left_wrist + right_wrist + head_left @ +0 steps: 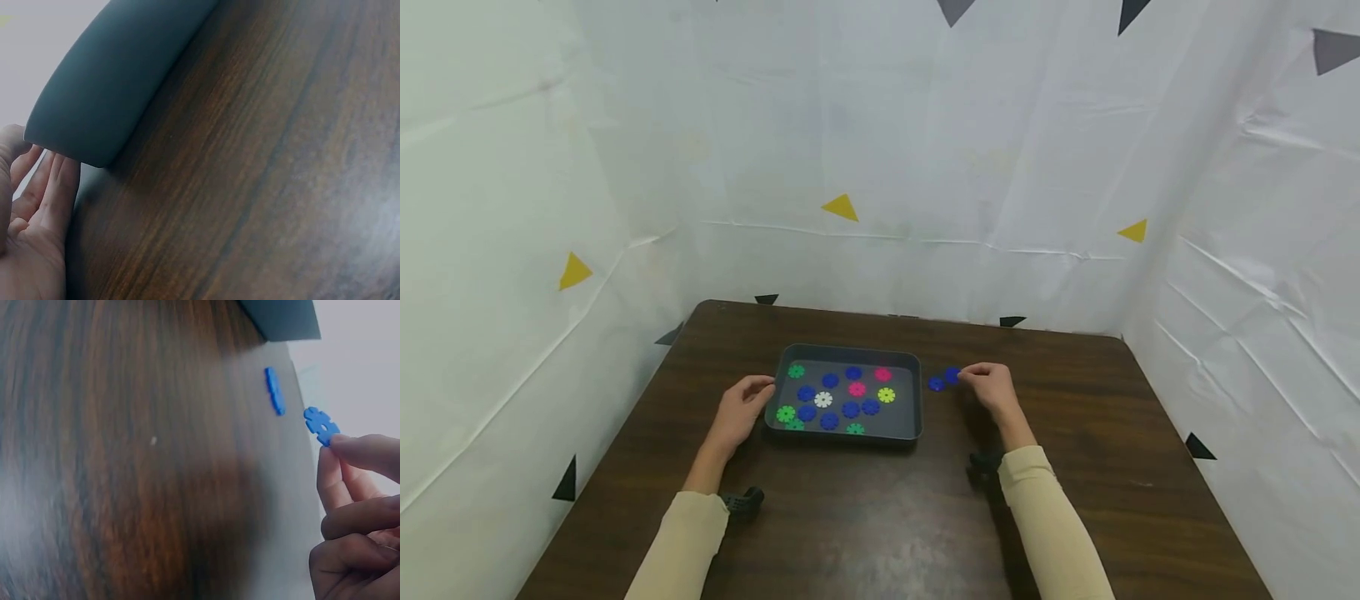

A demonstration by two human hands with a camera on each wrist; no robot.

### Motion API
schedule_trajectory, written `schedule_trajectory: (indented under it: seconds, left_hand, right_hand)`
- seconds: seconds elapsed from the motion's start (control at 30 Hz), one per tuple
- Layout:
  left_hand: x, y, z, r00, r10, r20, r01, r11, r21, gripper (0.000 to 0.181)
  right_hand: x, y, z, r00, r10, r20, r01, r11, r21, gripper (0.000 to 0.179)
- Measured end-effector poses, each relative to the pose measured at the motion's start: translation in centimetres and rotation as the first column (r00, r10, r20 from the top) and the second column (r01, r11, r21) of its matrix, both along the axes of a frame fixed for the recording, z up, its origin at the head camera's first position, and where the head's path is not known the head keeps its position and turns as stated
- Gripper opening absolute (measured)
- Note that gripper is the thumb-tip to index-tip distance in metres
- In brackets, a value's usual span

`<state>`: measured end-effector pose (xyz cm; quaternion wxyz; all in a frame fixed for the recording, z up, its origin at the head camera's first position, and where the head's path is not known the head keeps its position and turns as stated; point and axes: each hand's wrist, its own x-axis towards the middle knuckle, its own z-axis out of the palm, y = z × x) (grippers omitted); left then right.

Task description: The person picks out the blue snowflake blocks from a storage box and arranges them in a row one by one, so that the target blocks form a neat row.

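Note:
A dark grey rectangular tray [906,412] sits on the table, with several notched plastic discs lying flat in it: blue, green, pink, one white disc [823,400] and one yellow disc [886,395]. At the tray's left end, my left hand [741,412] holds the edge; in the left wrist view the thumb is at the rim and the fingers are against the outer wall. To the right of the tray, my right hand [992,389] pinches a blue notched disc [320,424] between thumb and fingers, above the tabletop. Another blue disc [274,391] is between it and the tray.
The brown wooden table [880,508] extends around the tray. White sheeting [925,150] with yellow and dark triangles hangs behind and on both sides. Dark devices are strapped at both wrists. A tiny pale speck [154,441] shows on the wood.

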<state>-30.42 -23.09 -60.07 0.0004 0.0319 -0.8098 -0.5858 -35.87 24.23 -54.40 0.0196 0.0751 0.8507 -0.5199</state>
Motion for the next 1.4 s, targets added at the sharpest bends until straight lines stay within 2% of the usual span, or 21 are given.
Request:
schedule_trajectory:
  seconds: [0.27, 0.43, 0.7, 1.03, 1.17, 1.3, 1.4]
  left_hand:
    - [0.0, 0.0, 0.0, 1.000, -0.001, -0.005, 0.001, 1.000, 0.015, 0.048]
    - [0.1, 0.0, 0.0, 1.000, -0.009, -0.008, 0.010, 1.000, 0.016, 0.050]
    - [-0.1, 0.1, 0.0, 1.000, -0.016, -0.013, 0.016, 1.000, 0.026, 0.047]
    - [-0.1, 0.3, -0.2, 1.000, -0.004, -0.017, 0.004, 1.000, 0.030, 0.045]
    - [-0.2, 0.4, -0.2, 0.999, -0.003, -0.034, 0.004, 0.999, 0.036, 0.045]
    - [0.4, 0.1, -0.4, 0.999, -0.002, -0.034, 0.003, 1.000, 0.027, 0.046]
    - [-0.2, 0.6, -0.1, 1.000, -0.005, -0.028, 0.006, 1.000, 0.023, 0.047]
  right_hand:
    - [-0.2, 1.0, -0.8, 0.993, 0.013, 0.114, -0.009, 0.999, -0.043, 0.032]
    - [-0.5, 1.2, -1.1, 0.991, 0.006, 0.136, -0.003, 1.000, -0.024, 0.033]
    - [0.0, 1.0, -0.9, 0.993, -0.013, 0.120, 0.012, 1.000, 0.011, 0.030]
    - [0.0, 1.0, -1.2, 0.995, -0.033, 0.090, 0.033, 0.999, -0.004, 0.028]
    - [0.1, 0.9, -1.2, 0.996, -0.053, 0.072, 0.056, 0.998, -0.039, 0.028]
    - [0.4, 0.5, -1.8, 0.995, -0.069, 0.076, 0.076, 0.993, -0.096, 0.029]
    - [0.3, 1.2, -1.3, 0.995, -0.070, 0.070, 0.078, 0.989, -0.122, 0.029]
